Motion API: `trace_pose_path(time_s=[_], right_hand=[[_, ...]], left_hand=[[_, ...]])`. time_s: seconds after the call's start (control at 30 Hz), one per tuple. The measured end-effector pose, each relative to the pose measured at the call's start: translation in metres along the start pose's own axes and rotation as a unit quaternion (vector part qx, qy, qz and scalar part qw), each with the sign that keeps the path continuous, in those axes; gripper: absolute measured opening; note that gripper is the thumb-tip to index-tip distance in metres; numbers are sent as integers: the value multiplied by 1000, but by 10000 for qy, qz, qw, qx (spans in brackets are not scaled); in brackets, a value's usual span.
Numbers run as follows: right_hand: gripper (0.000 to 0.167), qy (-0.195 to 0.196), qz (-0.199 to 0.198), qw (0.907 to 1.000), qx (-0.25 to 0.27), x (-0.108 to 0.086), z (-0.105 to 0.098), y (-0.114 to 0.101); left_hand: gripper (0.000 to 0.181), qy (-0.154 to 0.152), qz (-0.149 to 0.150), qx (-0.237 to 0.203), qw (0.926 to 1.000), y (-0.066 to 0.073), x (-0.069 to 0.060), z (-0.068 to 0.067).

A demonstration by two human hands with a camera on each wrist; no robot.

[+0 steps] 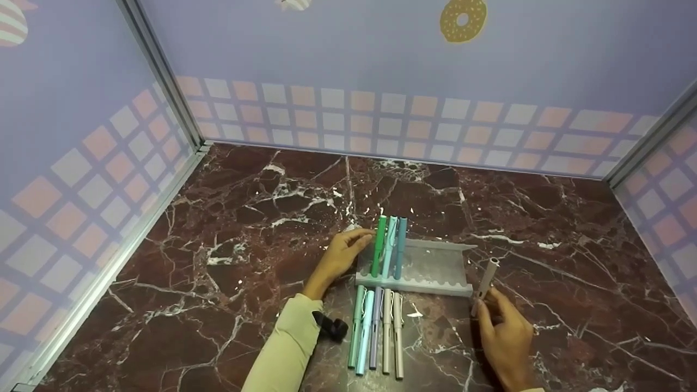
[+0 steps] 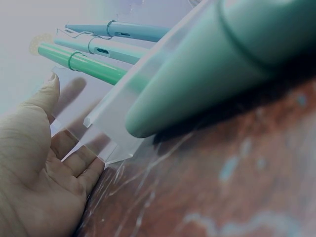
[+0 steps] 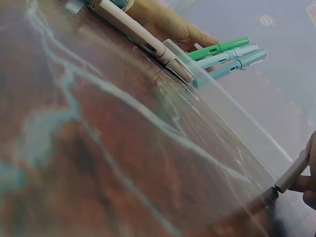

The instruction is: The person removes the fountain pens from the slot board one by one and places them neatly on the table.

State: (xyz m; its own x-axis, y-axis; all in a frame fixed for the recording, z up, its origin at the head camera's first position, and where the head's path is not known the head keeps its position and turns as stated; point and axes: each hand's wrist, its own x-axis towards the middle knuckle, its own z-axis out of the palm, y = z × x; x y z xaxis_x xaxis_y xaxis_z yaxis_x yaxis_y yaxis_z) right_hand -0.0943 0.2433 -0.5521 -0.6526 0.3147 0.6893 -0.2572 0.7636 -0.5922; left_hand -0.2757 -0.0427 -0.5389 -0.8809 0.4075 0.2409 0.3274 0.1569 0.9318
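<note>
Apparently for steadiness, the left hand (image 1: pixel 338 257) grips the clear stand (image 1: pixel 438 265) with its fingers — three pens (image 1: pixel 389 250) lean there. The right hand (image 1: pixel 506 328) pinches a beige pen (image 1: pixel 489 275).

Left forearm (image 1: pixel 286 343) stretched forward, left grip (image 1: pixel 338 257) loosely curved, right grip (image 1: pixel 506 324) pinching with thumb (image 1: pixel 485 320) and fingers (image 1: pixel 504 302)

Left sleeve (image 1: pixel 280 348): pale yellow-green, shows at seven o'clock; black wrist-worn device (image 1: pixel 334 329) sits at six o'clock.

A dark red, white-veined tabletop (image 1: pixel 179 256) bears a clear rack (image 1: pixel 435 267), five pens (image 1: pixel 374 332) and white flecks (image 1: pixel 336 193)
</note>
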Motion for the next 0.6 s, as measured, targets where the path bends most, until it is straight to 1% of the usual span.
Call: trace_pose_path(time_s=[0.13,0.33,0.4,0.53,0.6], right_hand=[[30,5,-61,10000,39,-2,7,-4],[31,-71,-244,9996,94,-4,23,-16],[31,-135,-284,9992,229,-5,30,-22],[29,-368,-234,9975,551,-7,46,-35],[29,-516,-234,9958,725,-7,55,-41]], left_hand=[[34,16,26,-24,10000,1,0,0],[32,-16,-55,-50,10000,3,1,1],[32,-33,-106,-57,9999,4,0,1],[32,-17,-211,-57,9998,4,0,0],[32,-2,-136,-50,9999,3,0,0]])
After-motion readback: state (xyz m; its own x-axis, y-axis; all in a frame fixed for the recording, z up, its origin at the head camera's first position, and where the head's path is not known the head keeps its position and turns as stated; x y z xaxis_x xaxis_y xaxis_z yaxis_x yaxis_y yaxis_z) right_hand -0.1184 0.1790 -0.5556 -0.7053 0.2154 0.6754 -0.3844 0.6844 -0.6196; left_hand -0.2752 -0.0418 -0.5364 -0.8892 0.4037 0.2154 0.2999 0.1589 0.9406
